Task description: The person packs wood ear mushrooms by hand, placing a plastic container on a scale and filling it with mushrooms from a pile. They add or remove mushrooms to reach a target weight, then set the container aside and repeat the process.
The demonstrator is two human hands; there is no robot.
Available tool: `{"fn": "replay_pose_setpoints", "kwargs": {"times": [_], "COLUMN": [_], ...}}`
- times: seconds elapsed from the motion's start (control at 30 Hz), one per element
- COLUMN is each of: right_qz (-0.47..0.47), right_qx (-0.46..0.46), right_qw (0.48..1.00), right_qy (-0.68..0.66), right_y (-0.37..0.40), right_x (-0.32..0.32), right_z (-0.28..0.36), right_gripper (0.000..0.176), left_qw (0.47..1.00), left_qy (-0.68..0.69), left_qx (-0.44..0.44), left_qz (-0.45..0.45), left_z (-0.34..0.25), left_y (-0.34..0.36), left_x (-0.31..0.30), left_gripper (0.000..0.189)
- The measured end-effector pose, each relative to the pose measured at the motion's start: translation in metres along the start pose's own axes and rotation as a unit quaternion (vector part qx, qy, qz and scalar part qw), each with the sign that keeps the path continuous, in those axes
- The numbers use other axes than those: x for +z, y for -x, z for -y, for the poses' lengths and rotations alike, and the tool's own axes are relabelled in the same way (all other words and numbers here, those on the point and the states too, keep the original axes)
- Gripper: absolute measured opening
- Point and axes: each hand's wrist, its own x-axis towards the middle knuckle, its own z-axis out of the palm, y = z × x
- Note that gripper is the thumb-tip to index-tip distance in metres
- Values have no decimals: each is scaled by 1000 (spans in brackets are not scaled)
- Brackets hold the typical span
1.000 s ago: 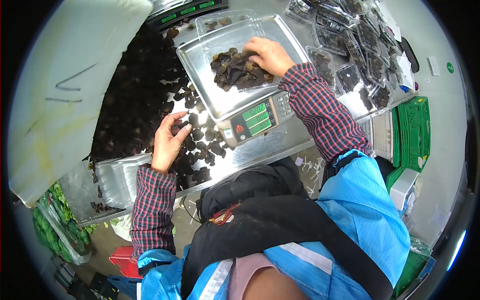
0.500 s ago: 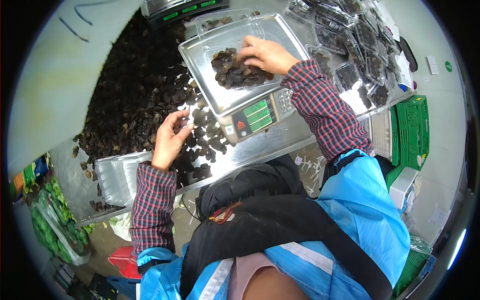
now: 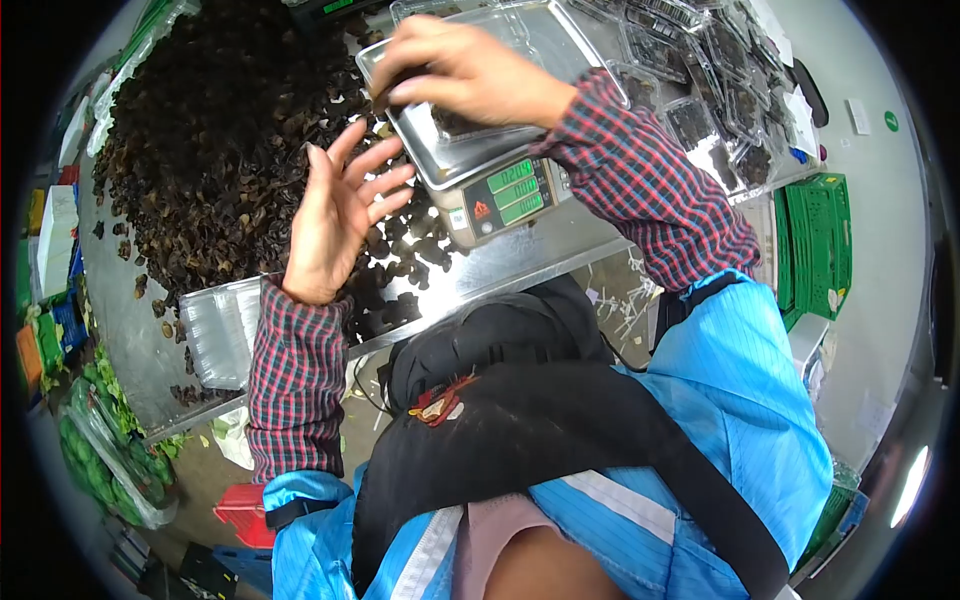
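My right hand (image 3: pixel 450 75) is over the left edge of the scale's metal pan (image 3: pixel 440 178), slightly blurred. Its fingers are closed on dark wood ear mushroom, partly hidden by the hand. More wood ear mushrooms lie in a clear plastic tray on the pan, mostly covered by my hand and forearm. The digital scale (image 3: pixel 482 212) shows lit green digits. My left hand (image 3: pixel 340 215) hovers open, palm up and fingers spread, beside the pan and above the large heap of wood ear mushrooms (image 3: pixel 215 150). It holds nothing.
A stack of clear empty trays (image 3: pixel 222 335) sits at the table's front left. Filled clear packs (image 3: pixel 735 90) are piled at the right. A second scale (image 3: pixel 325 10) stands at the back. Green crates (image 3: pixel 815 245) are beyond the table's right end.
My right hand has lifted from the tray and moved left to the pan's edge with mushroom in its fingers. My left hand has turned palm up and spread. The view has shifted, showing more heap.
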Motion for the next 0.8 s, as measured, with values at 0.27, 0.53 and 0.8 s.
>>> {"fn": "replay_pose_setpoints", "kwargs": {"times": [0.27, 0.53, 0.8], "right_qz": [74, 48, -78], "right_qx": [-8, 150, 310], "right_qw": [997, 985, 947], "right_qy": [-1, -77, -17], "right_y": [-30, 6, 86], "right_x": [8, -45, -84], "right_z": [45, 34, -14], "right_gripper": [44, 38, 33], "left_qw": [977, 995, 973], "left_qy": [208, 69, -134], "left_qx": [-22, -46, -72], "left_qz": [33, -63, -172], "left_z": [-13, -2, 21], "left_y": [3, 19, 24], "left_x": [-2, -33, -63], "left_gripper": [34, 26, 21]}}
